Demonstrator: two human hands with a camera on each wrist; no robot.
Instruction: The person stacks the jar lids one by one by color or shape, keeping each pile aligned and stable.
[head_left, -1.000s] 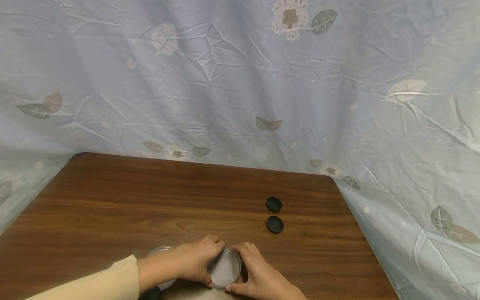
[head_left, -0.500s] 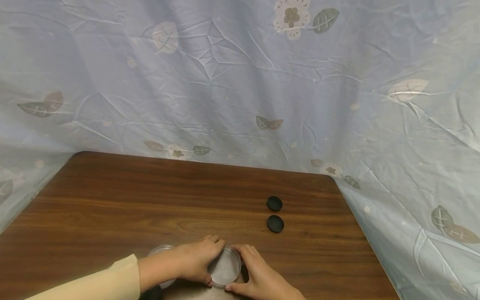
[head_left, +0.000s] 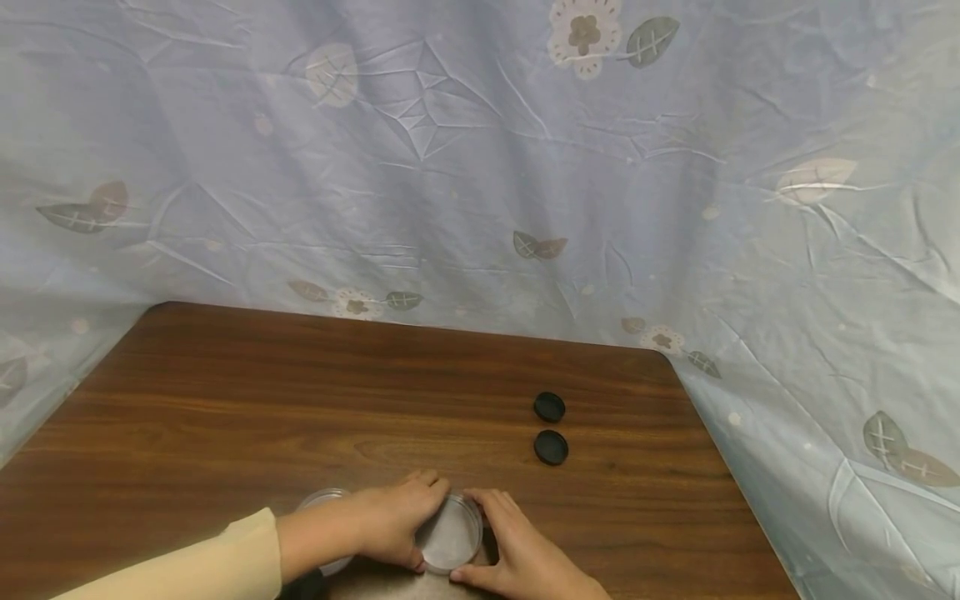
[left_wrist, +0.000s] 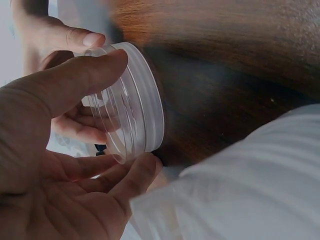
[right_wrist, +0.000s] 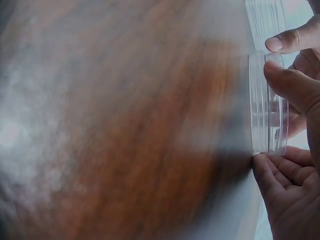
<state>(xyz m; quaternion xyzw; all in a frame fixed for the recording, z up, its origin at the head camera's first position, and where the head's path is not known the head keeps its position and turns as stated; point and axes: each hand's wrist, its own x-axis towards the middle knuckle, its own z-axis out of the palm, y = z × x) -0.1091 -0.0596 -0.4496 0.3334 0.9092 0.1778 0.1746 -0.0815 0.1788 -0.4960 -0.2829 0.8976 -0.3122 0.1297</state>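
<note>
Between both hands stands a clear, round petri dish point(head_left: 453, 533), low-walled with several rim lines along its side, near the table's front. My left hand point(head_left: 401, 521) grips its left edge, thumb on the near side and fingers on the far side. On the right edge, my right hand point(head_left: 521, 546) holds it the same way. The left wrist view shows the dish point(left_wrist: 132, 100) low at the table, with the thumb on its rim and fingertips beneath the opposite side. In the right wrist view the dish's side point(right_wrist: 267, 110) sits between thumb and fingers.
Behind my left forearm is another clear round container point(head_left: 322, 497), partly hidden; a dark object point(head_left: 303, 586) sits beside it. Two black round caps point(head_left: 550, 407) lie on the brown wooden table point(head_left: 300, 392) at the right. A patterned pale cloth point(head_left: 450, 167) hangs around the table.
</note>
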